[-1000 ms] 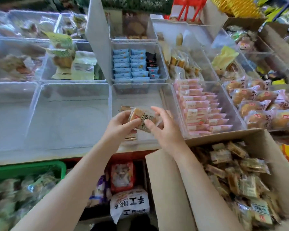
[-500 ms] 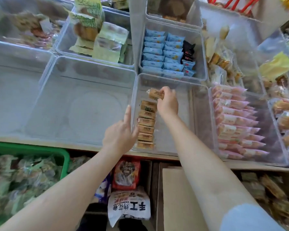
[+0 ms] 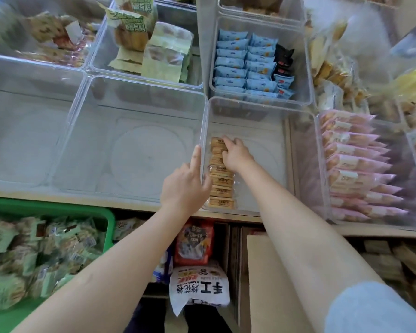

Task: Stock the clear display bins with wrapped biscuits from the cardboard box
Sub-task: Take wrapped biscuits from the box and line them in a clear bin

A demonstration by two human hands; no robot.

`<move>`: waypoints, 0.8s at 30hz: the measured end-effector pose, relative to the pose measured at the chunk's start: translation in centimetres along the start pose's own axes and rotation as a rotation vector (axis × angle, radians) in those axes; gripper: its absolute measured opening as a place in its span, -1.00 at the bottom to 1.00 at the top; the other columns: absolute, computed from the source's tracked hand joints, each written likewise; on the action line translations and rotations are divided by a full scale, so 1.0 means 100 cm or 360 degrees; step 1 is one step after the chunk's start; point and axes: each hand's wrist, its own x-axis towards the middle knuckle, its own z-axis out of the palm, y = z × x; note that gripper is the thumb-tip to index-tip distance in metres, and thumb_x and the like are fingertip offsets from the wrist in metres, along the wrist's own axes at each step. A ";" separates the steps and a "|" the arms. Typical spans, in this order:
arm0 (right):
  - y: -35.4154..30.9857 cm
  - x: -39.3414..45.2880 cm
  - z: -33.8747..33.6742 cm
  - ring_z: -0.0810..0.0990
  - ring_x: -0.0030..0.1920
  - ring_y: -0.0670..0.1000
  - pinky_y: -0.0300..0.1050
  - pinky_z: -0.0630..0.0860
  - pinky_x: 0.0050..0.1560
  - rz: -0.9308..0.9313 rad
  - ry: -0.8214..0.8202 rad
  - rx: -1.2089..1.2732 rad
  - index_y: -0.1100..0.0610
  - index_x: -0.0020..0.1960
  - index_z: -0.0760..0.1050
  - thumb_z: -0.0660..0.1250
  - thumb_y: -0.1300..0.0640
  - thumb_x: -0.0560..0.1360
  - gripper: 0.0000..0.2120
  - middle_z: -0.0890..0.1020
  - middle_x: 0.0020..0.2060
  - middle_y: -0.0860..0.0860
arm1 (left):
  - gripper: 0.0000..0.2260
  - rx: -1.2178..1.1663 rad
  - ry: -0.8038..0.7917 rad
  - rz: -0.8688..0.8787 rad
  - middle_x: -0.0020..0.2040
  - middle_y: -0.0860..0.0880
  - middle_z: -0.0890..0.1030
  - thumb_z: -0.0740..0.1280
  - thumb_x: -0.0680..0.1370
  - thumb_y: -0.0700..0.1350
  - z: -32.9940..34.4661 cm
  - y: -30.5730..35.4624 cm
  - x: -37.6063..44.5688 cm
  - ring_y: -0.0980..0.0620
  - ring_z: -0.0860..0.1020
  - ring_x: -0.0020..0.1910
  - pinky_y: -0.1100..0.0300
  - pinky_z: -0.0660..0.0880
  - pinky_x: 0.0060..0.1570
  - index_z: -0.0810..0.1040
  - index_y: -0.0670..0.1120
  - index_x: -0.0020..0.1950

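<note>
Clear bin (image 3: 269,131): biscuit row (image 3: 220,181); right hand (image 3: 235,156) pinching top biscuit; left hand (image 3: 185,186) open on rim.

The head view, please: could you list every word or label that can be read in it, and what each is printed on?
"手工 烧花卷" and "KAOHUAJUAN", seen upside down: white bag below the shelf.
"有料", tilted: green-and-white packets in the upper bin.
Brown biscuit wrappers, blue packs, pink packs, red bag: print too small or blurred.
</note>
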 end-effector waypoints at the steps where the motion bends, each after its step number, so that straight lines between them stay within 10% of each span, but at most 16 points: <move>1: 0.000 -0.011 -0.001 0.27 0.50 0.23 0.13 0.28 0.48 -0.0001 0.0006 0.0011 -0.08 0.63 0.10 0.11 0.11 0.64 -0.42 0.11 0.61 0.10 | -0.42 -0.0020 0.0021 0.0032 0.14 -0.12 0.57 0.06 0.66 0.10 0.001 0.000 0.000 -0.09 0.53 -0.08 0.09 0.36 -0.23 -0.03 -0.01 0.65; 6: 0.006 -0.100 -0.028 0.35 0.44 0.11 0.11 0.33 0.45 -0.0190 0.0250 0.0322 0.01 0.52 0.36 0.16 0.11 0.64 -0.55 0.27 0.53 0.03 | -0.47 0.0072 0.0003 0.0074 0.46 -0.20 0.34 0.08 0.66 0.06 0.000 -0.002 -0.001 -0.19 0.39 0.35 -0.07 0.46 0.14 0.10 -0.06 0.61; 9: 0.029 -0.177 -0.049 0.44 0.36 0.04 -0.01 0.36 0.41 -0.0327 0.0642 0.0618 0.10 0.35 0.54 0.21 0.16 0.64 -0.68 0.46 0.37 0.06 | -0.48 0.0202 0.0008 0.0081 0.60 -0.25 0.13 0.11 0.67 0.06 -0.001 0.019 -0.016 -0.23 0.11 0.57 -0.12 0.11 0.50 0.16 -0.11 0.59; 14: 0.111 -0.280 -0.049 0.53 0.04 0.03 -0.17 0.43 0.08 0.0054 0.1428 0.0847 0.19 0.04 0.58 0.25 0.30 0.53 -0.83 0.56 -0.02 0.01 | -0.59 -0.0420 0.0012 0.0625 0.47 -0.17 0.38 0.26 0.64 -0.03 0.000 0.120 -0.094 -0.17 0.31 0.45 -0.06 0.23 0.41 0.41 -0.14 0.45; 19: 0.196 -0.312 -0.013 0.53 0.10 0.10 -0.15 0.36 0.01 0.0539 0.0921 0.0731 0.17 0.08 0.55 0.24 0.23 0.59 -0.86 0.58 0.05 0.08 | -0.43 -0.0282 -0.0225 0.0793 0.55 -0.11 0.25 0.30 0.58 0.00 0.032 0.179 -0.149 -0.15 0.28 0.46 -0.06 0.25 0.43 0.22 0.00 0.56; 24: 0.216 -0.300 0.030 0.44 0.39 0.20 0.07 0.39 0.40 0.0497 0.0404 0.0724 0.08 0.46 0.39 0.34 0.09 0.57 -0.53 0.48 0.36 0.16 | -0.37 -0.0339 -0.0262 0.0773 0.55 -0.07 0.22 0.29 0.56 -0.12 0.042 0.176 -0.153 -0.12 0.25 0.49 -0.07 0.24 0.47 0.15 0.03 0.60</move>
